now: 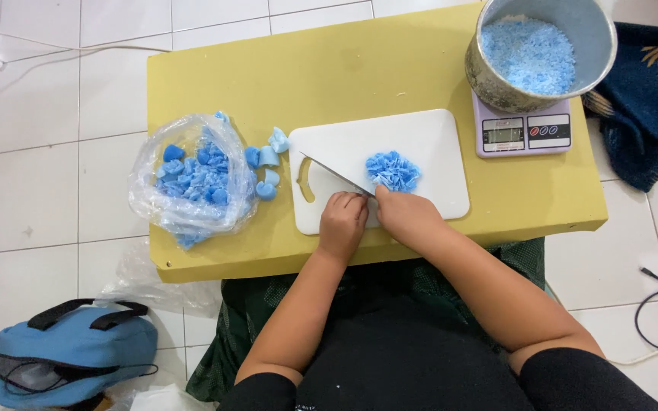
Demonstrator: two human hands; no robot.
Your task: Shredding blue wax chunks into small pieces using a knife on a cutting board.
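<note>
Lighting: bright, even, from overhead. Shadows: soft, faint beneath the yellow table (pixel 451 205). Glare: none. Focus: sharp throughout. Distortion: slight bending at tiles beyond table.
</note>
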